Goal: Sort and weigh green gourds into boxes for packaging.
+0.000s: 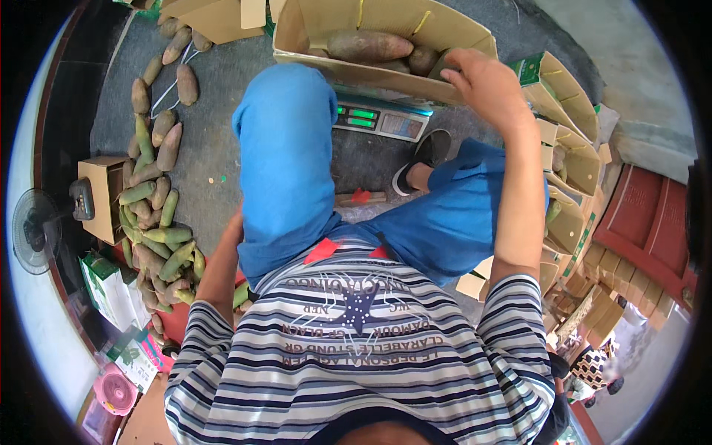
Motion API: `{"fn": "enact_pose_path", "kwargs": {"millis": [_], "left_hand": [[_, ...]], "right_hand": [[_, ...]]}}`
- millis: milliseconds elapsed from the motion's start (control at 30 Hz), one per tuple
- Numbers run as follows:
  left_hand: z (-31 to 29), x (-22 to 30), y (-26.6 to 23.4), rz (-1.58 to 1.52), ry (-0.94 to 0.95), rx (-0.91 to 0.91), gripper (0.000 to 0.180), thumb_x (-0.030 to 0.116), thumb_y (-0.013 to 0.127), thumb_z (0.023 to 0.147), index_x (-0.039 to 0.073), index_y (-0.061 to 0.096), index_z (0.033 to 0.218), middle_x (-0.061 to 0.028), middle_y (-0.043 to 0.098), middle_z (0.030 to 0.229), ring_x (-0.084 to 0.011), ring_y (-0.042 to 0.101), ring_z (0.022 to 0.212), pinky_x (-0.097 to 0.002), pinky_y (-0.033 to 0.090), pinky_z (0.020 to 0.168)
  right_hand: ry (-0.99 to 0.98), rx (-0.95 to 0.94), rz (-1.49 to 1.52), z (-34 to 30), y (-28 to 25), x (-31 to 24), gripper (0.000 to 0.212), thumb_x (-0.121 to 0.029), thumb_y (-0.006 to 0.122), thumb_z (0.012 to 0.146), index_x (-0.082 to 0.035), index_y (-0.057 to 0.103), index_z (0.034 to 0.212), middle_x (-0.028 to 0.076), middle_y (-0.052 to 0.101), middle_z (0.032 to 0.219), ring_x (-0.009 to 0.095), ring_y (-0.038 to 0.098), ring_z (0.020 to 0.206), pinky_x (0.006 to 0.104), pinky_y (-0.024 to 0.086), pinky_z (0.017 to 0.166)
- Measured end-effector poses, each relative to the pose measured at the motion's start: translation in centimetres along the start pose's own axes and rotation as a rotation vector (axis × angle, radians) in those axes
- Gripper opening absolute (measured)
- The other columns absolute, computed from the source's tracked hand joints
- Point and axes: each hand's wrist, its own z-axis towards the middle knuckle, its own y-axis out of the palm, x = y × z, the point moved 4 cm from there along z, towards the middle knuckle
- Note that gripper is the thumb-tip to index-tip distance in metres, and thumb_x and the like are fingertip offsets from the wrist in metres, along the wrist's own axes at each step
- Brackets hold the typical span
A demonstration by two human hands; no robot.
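At far left, near the pale wall, a round grey fan (33,231); just right of it, a small cardboard box (105,194) with a dark device (84,200) at its left side. Below these, a white-and-green box (111,291) and, nearer the lower edge, a pink fan (116,391). Next, on the dark grey floor (222,96), a long straggling pile of thick roots (160,193), some brown, some green, densest toward its lower end. Then the left forearm (220,276), running up behind the left leg (285,104) in blue trousers; cannot see the left hand there, nor tell its opening or any hold. At top centre, an open cardboard carton (315,18) with several large brown roots (369,46) lying inside. Just below its near wall, a scale (386,121) with green-lit displays; near that, a black shoe (434,148). Over the carton's near right corner, the right hand (482,83), fingers partly curled, thumb apart from them, at the rightmost root; cannot tell a firm grip from a mere touch. Farther right, a row of open cartons (567,89), then a red panel (644,215).
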Motion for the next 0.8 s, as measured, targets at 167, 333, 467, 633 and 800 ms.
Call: {"fn": "enact_pose_path", "kwargs": {"millis": [167,333,467,633,800], "left_hand": [[-0.6,0.9,-2.2,-0.045,-0.021,0.026,0.040,0.028,0.055,0.083,-0.001,0.054,0.110,-0.0166,0.061,0.104,-0.0295,0.059,0.093,-0.0379,0.046,0.081],[1.6,3.6,-2.4,-0.086,-0.050,0.061,0.040,0.029,0.054,0.083,-0.001,0.054,0.110,-0.0162,0.061,0.104,-0.0290,0.059,0.093,-0.0377,0.046,0.081],[1.8,5.4,-2.4,-0.127,-0.074,0.096,0.040,0.029,0.054,0.084,-0.001,0.054,0.110,-0.0160,0.061,0.105,-0.0287,0.059,0.093,-0.0376,0.046,0.081],[-0.1,6.5,-3.5,-0.188,-0.123,0.171,0.040,0.029,0.053,0.084,-0.002,0.054,0.111,-0.0156,0.061,0.105,-0.0282,0.059,0.093,-0.0374,0.046,0.082],[-1.5,8.5,-4.8,-0.249,-0.157,0.256,0.040,0.029,0.052,0.085,-0.002,0.054,0.111,-0.0153,0.060,0.105,-0.0277,0.059,0.093,-0.0372,0.046,0.082]], "right_hand": [[0.016,0.151,0.058,0.8,-1.3,-0.3,0.023,-0.028,0.053,0.086,-0.007,0.059,0.094,0.013,0.062,0.087,0.033,0.059,0.085,0.0436,0.047,0.070],[-0.017,0.248,0.134,0.9,-3.1,-2.0,0.020,-0.021,0.053,0.083,-0.003,0.060,0.084,0.017,0.062,0.082,0.034,0.059,0.081,0.0429,0.046,0.069],[-0.026,0.188,0.103,0.4,-2.5,-1.9,0.022,-0.025,0.053,0.085,-0.004,0.058,0.085,0.016,0.060,0.082,0.034,0.058,0.081,0.0425,0.045,0.070],[0.013,0.042,0.071,0.3,-2.3,-2.1,0.022,-0.025,0.053,0.085,-0.003,0.059,0.086,0.017,0.060,0.083,0.034,0.058,0.082,0.0429,0.045,0.072],[-0.015,0.017,0.064,0.6,-1.2,-1.7,0.023,-0.026,0.053,0.086,-0.005,0.059,0.090,0.015,0.062,0.084,0.033,0.059,0.082,0.0416,0.046,0.071]]}}
